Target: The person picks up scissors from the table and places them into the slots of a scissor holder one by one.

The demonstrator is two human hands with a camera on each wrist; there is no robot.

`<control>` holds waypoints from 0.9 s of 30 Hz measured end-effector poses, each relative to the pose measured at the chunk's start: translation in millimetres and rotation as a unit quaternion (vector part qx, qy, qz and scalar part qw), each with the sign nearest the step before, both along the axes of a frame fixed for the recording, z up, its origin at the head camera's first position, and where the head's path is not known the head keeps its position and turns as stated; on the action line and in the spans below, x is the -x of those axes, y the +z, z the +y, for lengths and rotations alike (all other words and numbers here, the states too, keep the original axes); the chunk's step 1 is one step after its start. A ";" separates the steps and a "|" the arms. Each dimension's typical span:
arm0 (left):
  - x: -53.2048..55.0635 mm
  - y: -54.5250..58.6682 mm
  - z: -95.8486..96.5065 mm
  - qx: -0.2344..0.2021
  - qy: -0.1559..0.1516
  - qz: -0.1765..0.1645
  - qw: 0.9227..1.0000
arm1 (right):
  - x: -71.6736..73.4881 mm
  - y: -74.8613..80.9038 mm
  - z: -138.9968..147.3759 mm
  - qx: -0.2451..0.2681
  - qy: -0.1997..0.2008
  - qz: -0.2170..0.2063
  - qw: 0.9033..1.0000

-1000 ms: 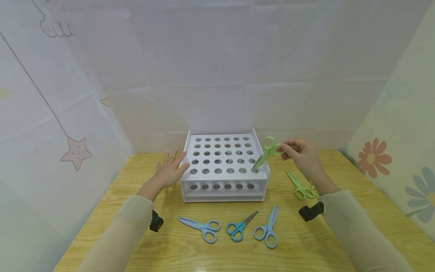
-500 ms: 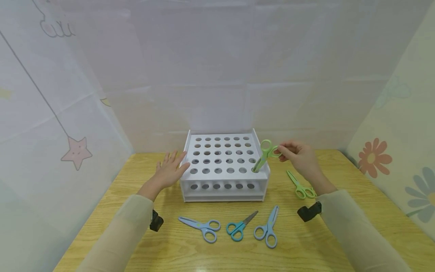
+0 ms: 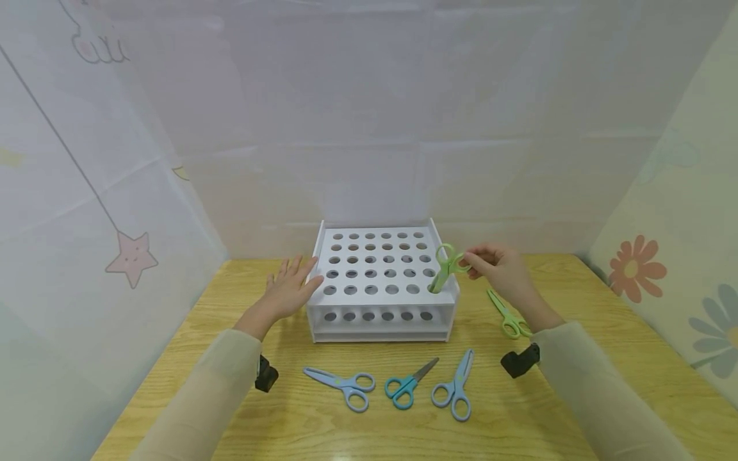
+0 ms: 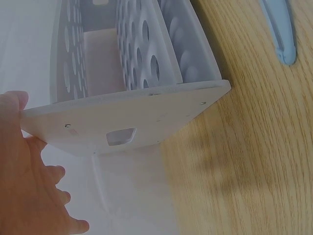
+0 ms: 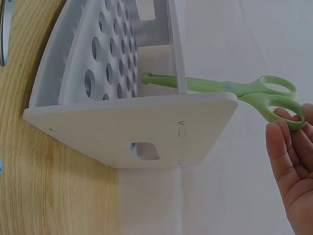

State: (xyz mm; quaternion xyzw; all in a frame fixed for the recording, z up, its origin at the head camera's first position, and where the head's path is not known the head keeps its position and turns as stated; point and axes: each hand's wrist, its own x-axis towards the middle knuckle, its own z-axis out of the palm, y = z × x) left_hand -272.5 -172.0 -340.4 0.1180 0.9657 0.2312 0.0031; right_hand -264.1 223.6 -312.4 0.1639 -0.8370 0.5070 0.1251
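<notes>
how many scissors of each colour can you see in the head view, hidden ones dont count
light green plastic scissors: 2
light blue plastic scissors: 2
teal-handled scissors with grey blades: 1
total: 5 pairs in sight; the pale right sleeve could hide more

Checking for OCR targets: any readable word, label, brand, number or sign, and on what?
None readable in any view.
Green scissors in the right hand: blue spot near the pivot, nothing legible.
Leftmost light-blue scissors: green spot, too small to read.
White rack: no lettering seen.
Backdrop: star and red flower, no readable words.
</notes>
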 end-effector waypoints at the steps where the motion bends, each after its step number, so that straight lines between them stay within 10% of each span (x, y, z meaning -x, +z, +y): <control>1: 0.1 0.3 0.4 0.000 0.001 0.000 1.000 | 0.1 -0.7 -0.3 0.001 0.002 0.001 1.000; 27: 1.1 -1.1 0.3 0.009 0.000 -0.002 1.000 | 4.1 -15.3 -8.5 -0.036 0.007 -0.025 0.999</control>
